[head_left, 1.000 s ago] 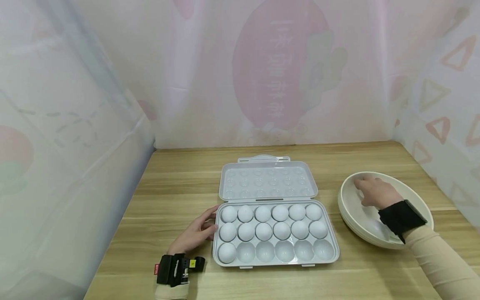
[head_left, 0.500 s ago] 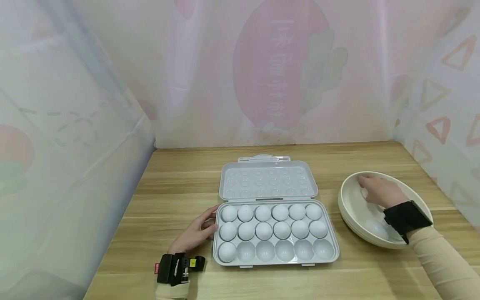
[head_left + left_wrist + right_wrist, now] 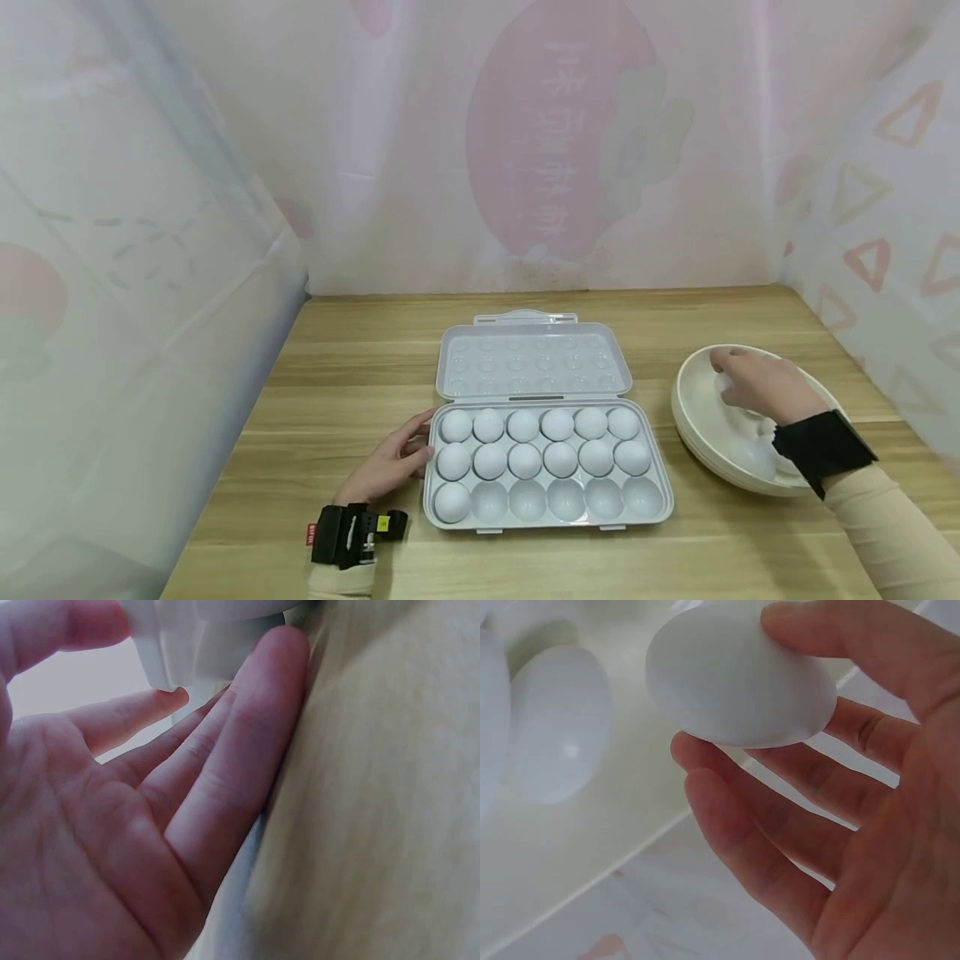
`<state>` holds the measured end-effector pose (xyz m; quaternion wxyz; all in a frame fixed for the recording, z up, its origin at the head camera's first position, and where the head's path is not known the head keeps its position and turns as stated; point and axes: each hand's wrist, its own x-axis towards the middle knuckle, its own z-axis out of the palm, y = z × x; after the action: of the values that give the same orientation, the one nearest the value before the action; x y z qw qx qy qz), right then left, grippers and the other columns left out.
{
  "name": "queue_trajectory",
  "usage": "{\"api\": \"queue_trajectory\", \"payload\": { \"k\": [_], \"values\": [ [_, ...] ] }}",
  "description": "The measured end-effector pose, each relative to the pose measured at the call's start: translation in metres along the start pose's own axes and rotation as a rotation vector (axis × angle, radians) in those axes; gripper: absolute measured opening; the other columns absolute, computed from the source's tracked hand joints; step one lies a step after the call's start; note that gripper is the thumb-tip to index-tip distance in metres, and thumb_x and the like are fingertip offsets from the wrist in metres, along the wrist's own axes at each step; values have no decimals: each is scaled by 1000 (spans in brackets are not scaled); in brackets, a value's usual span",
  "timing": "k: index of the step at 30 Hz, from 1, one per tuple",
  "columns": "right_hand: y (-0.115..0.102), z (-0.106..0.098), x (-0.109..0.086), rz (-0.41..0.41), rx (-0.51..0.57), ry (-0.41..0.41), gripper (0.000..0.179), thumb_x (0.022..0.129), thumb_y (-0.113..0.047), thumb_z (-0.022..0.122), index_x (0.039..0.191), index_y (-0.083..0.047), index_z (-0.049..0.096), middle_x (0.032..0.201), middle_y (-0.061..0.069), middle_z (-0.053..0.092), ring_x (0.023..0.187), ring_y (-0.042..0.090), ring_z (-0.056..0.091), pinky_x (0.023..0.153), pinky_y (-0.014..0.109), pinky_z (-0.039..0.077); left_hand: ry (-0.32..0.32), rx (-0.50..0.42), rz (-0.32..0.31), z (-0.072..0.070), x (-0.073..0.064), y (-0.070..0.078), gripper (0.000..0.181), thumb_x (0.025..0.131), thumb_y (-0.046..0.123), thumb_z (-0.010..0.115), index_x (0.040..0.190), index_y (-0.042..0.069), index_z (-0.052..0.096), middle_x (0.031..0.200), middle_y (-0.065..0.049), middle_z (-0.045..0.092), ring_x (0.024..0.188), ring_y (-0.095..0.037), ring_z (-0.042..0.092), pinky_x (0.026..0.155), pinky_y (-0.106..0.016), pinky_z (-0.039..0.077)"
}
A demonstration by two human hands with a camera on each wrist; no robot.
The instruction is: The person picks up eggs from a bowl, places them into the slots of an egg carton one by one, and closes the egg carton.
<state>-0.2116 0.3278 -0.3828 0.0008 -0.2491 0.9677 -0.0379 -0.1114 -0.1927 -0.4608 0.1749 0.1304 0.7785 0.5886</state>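
My left hand (image 3: 382, 471) rests on the table against the left side of an egg box (image 3: 663, 492), its fingers extended and touching the side wall in the left wrist view. White eggs (image 3: 525, 425) fill the two far rows, and a single egg (image 3: 452, 502) sits at the left of the near row. Inside the large white bowl (image 3: 684, 421), my right hand (image 3: 776, 387) pinches an egg (image 3: 735, 679) between thumb and fingertips. More eggs (image 3: 561, 724) lie in the bowl, partly hidden by my right hand and wrist in the head view.
The box's lid (image 3: 532, 360) is folded back flat behind it. Bowl and box stand on a wooden table (image 3: 360, 350), the bowl to the right. Printed curtains (image 3: 397, 192) hang around the back and sides.
My right hand has shifted slightly right within the bowl, and its fingers have drawn together on an egg. My left hand stays at the box. The head view has shifted a little.
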Motion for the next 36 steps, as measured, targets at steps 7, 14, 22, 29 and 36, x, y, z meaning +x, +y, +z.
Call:
{"api": "queue_trajectory", "payload": {
  "k": [7, 14, 22, 29, 36],
  "values": [
    [-19, -19, 0, 7, -3, -21, 31, 69, -10, 65, 97, -6, 52, 82, 7, 58, 57, 21, 49, 45, 37, 39, 4, 0, -9, -1, -1, 1, 57, 95, 16, 50, 145, 12, 23, 136, -31, 36, 115, -42, 46, 77, -38, 53],
    [-48, -38, -3, -38, -14, 33, 30, 70, -10, 67, 95, -8, 50, 75, 2, 50, 51, 15, 41, 41, 29, 32, 19, 6, -38, -1, 0, 0, 57, 94, 17, 51, 144, 14, 24, 136, -28, 38, 114, -39, 48, 76, -36, 54],
    [-76, -47, 3, -131, -81, 166, 28, 63, -8, 66, 83, -10, 46, 68, -1, 45, 45, 14, 36, 38, 30, 32, 3, 2, -9, -2, 0, 2, 57, 94, 15, 50, 144, 13, 24, 134, -29, 38, 112, -39, 48, 75, -36, 53],
    [-102, -47, 10, -207, -75, 222, 31, 60, -7, 68, 83, -11, 47, 67, -1, 45, 43, 15, 38, 36, 31, 35, 7, 4, -38, -1, 0, 2, 57, 94, 17, 51, 145, 16, 24, 136, -28, 38, 114, -39, 47, 77, -38, 53],
    [-130, -51, 18, -269, -69, 229, 32, 59, -7, 68, 84, -9, 48, 66, 1, 45, 45, 18, 37, 37, 32, 34, 16, -4, -53, -1, 0, 3, 57, 94, 17, 51, 144, 17, 25, 136, -26, 39, 114, -38, 48, 77, -37, 54]
  ]
}}
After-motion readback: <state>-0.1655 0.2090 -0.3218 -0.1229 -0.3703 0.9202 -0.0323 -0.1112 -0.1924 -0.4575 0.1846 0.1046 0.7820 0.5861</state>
